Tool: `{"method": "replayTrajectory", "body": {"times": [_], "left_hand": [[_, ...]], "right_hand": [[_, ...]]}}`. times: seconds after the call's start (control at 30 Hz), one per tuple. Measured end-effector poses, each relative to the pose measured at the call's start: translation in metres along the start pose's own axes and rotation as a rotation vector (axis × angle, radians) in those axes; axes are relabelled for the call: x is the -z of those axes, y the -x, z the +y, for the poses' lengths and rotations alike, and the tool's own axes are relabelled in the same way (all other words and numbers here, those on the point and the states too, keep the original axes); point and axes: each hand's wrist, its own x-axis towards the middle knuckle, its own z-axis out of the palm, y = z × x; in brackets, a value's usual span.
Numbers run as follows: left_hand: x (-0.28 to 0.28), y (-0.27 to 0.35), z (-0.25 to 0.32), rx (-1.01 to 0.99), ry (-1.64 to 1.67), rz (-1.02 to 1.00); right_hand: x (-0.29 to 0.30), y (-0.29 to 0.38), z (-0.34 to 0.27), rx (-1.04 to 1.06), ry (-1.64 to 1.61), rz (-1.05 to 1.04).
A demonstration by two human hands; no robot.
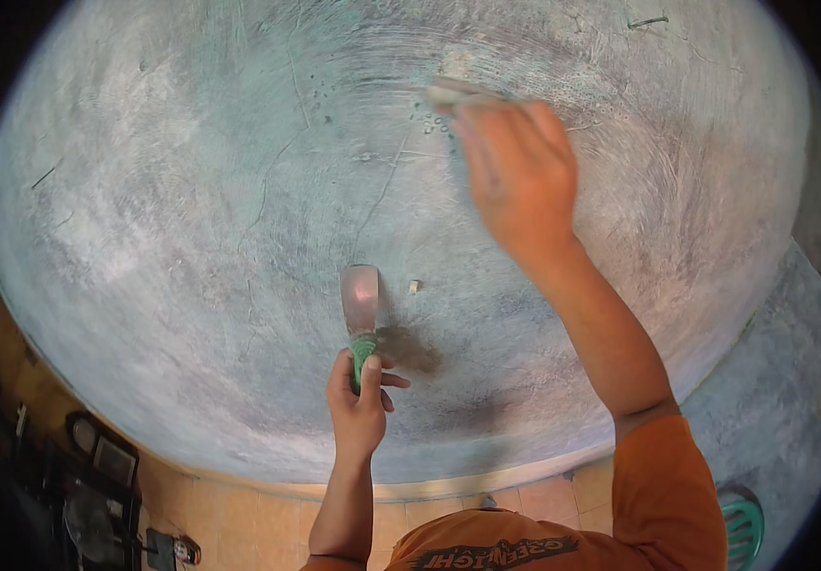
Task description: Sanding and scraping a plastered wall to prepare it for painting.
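My left hand (364,400) grips the green handle of a putty knife (360,296), its broad metal blade pointing up beside the wall. Higher up and to the right, my right hand (521,164) is blurred and closed around a pale, flat, block-like tool (464,91) held at the wall; its exact kind cannot be told. The painted plaster wall (196,250) is mottled blue-green, grey and white, with thin cracks, curved scratch marks and small dark spots near the right hand. A small pale stub (415,287) sits on the wall right of the blade.
Nails stick out of the wall at the upper right (647,23) and left (44,178). Orange floor tiles (239,517) run along its base. Dark furniture with a framed item (114,460) stands lower left, and a green plastic chair (742,532) is at the lower right.
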Motion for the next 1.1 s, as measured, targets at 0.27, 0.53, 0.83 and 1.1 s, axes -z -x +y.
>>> {"method": "replayTrajectory", "body": {"times": [0.27,0.53,0.83,1.1], "left_hand": [[0.018,-0.005,-0.005,0.043,0.100,-0.152],[0.030,-0.014,-0.017,0.037,0.163,-0.235],[0.029,-0.018,-0.020,0.076,0.145,-0.314],[0.039,-0.026,-0.014,0.084,0.136,-0.360]], "right_hand": [[-0.014,-0.001,-0.022,0.003,0.143,0.052],[-0.005,0.003,-0.024,-0.188,0.192,0.118],[-0.008,-0.002,-0.025,-0.257,0.299,0.146],[-0.011,-0.008,-0.008,-0.160,0.256,0.158]]}}
